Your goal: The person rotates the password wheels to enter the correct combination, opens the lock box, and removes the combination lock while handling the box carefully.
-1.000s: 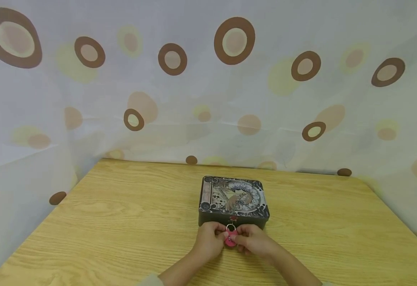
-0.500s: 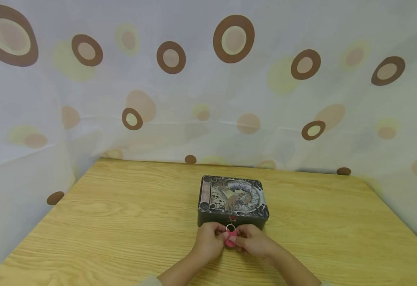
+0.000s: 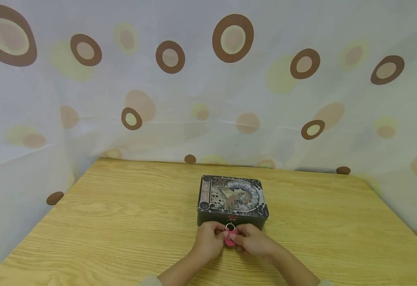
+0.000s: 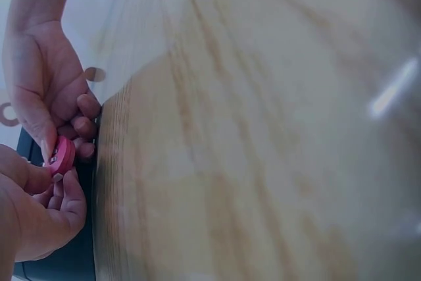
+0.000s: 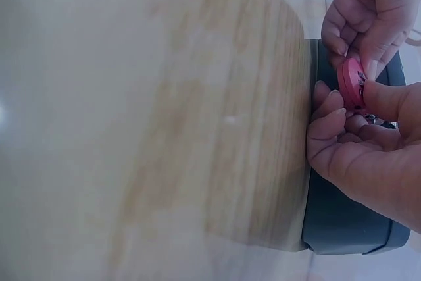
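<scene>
A pink combination padlock [image 3: 231,238] with a silver shackle hangs before the front of a dark tin box [image 3: 232,196], just below its red clasp [image 3: 232,218]. My left hand [image 3: 209,240] pinches the padlock's left side between thumb and fingers. From the other side, my right hand [image 3: 256,240] grips it, thumb laid over the number dials on its face. In the right wrist view, the dials show along the edge of the padlock [image 5: 353,83] beside both thumbs. Part of the padlock body is hidden behind the fingers.
The box stands on a wood-grain table [image 3: 129,222], its lid printed with an ornate gear-like picture. Behind and at the sides hangs a pale curtain [image 3: 194,87] with brown and yellow circles.
Both hands keep hold of the padlock in nearly the same place. The right thumb shifts slightly over the dials, and the head view tilts and drifts a little.
</scene>
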Demonstrator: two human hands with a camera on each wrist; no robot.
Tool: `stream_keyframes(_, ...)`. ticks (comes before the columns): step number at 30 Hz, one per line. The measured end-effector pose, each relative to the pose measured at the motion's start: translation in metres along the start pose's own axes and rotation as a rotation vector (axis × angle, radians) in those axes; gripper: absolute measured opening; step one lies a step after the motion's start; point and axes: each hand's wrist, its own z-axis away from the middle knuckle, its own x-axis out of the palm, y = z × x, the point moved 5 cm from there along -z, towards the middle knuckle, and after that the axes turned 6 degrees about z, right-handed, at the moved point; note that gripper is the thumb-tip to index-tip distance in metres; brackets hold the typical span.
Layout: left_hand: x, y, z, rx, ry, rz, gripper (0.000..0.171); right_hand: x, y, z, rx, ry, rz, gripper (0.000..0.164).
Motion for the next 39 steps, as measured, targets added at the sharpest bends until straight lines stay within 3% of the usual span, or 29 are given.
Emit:
stream_keyframes(30,-0.0023,-0.0003,-0.0004,0.001,-0.001,0.009,0.006,-0.0035,0.0018,0.0033,0.062,0.071,-0.04,0.024)
stream_keyframes(39,-0.0019,-0.0005,0.0005,-0.023,-0.004,0.018,0.006,-0.0015,-0.0013,0.0026,0.011,0.033,-0.04,0.018)
